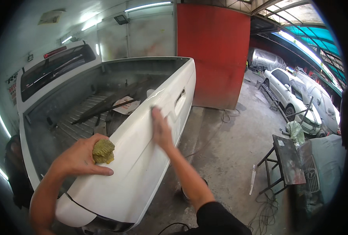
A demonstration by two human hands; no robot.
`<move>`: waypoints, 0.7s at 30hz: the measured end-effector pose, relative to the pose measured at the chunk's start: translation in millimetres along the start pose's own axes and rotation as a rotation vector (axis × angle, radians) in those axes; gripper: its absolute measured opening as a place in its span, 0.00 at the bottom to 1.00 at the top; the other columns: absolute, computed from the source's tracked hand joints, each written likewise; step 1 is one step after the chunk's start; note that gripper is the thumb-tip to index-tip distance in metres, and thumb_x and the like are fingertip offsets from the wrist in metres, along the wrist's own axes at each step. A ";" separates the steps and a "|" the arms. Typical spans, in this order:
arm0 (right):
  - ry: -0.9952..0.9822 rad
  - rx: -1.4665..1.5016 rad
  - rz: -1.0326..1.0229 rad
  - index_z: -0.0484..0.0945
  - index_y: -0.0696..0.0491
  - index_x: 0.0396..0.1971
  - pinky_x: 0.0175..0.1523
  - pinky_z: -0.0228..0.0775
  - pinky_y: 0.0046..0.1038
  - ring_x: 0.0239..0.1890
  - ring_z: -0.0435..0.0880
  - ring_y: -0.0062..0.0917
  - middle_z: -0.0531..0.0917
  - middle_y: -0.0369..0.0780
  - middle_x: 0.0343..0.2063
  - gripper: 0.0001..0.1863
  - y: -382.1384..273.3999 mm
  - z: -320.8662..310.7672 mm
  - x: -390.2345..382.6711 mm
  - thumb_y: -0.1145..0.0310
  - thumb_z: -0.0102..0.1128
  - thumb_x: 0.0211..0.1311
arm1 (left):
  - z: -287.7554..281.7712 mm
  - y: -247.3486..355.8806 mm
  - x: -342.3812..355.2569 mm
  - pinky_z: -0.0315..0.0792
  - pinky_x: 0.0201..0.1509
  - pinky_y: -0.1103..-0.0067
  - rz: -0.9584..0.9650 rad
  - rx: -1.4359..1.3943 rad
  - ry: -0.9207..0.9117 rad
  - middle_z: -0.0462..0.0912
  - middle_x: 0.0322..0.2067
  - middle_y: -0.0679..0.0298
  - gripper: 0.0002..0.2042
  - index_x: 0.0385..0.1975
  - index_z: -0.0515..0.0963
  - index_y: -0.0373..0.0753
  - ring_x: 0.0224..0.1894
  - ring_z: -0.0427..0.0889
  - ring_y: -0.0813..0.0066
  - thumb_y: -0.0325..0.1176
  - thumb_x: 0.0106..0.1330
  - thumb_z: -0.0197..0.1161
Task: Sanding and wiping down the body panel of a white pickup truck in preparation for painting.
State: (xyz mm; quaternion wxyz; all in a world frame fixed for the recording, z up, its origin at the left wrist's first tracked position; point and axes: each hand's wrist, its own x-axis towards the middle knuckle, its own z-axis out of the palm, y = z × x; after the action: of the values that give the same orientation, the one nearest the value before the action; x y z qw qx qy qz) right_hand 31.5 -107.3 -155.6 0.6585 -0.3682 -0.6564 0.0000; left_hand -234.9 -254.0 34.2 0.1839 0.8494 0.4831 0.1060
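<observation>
The white tailgate (115, 188) of a pickup truck slants across the view in front of me. My left hand (78, 158) rests at its top edge, thumb stretched over the panel, and grips a rough yellow-green sponge (103, 151). Farther along the panel, my right hand (161, 131) lies against the white surface, smeared by motion. A small dark patch shows at its fingertips; whether that is a held piece cannot be made out. The tailgate's recessed handle (180, 99) sits beyond the right hand.
Inside the truck bed (80, 94) lie dark strips and a printed sheet (127, 105). To the right stand a small black metal table (285, 158), a car grille (311, 178) and a white car (293, 96). Cables (266, 209) run over the concrete floor, and a red panel (213, 55) rises behind.
</observation>
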 end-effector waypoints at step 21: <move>0.156 -0.043 0.330 0.62 0.58 0.65 0.70 0.49 0.46 0.68 0.63 0.45 0.66 0.51 0.64 0.24 11.5 20.7 12.0 0.64 0.42 0.73 | 2.5 -10.0 7.0 0.70 0.57 0.72 -0.011 -0.038 0.011 0.81 0.46 0.55 0.41 0.55 0.68 0.39 0.50 0.80 0.62 0.45 0.39 0.81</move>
State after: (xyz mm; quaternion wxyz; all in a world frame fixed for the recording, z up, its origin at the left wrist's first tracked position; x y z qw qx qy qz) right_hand 20.8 -83.0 -153.5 0.6904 -0.4839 -0.5338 0.0656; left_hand -238.3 -243.8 27.9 0.1979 0.8426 0.4865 0.1189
